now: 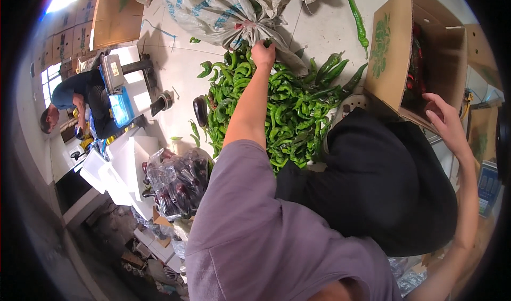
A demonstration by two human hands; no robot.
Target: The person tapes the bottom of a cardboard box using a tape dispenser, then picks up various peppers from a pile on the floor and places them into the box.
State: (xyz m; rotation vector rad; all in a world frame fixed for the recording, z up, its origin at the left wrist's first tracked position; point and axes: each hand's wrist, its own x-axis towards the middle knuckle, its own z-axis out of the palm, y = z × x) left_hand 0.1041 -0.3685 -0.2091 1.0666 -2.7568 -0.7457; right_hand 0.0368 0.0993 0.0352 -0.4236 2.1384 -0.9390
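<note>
My left hand [263,55] reaches to the gathered mouth of a white woven sack [211,13], at the far side of a heap of long green peppers [283,121]. Its fingers are curled, with something dark green at their tips; whether they grip it is unclear. On the right, my right hand [449,123] hangs at the near edge of an open cardboard box [393,49], fingers apart and holding nothing. Dark red peppers [415,73] lie inside the box, partly hidden by its wall.
One long green pepper [358,21] lies apart on the tiled floor. An eggplant [200,112] rests left of the heap, and bagged eggplants [179,185] stand near white foam boxes [127,165]. Another person [84,89] sits at the left beside a platform scale [125,71].
</note>
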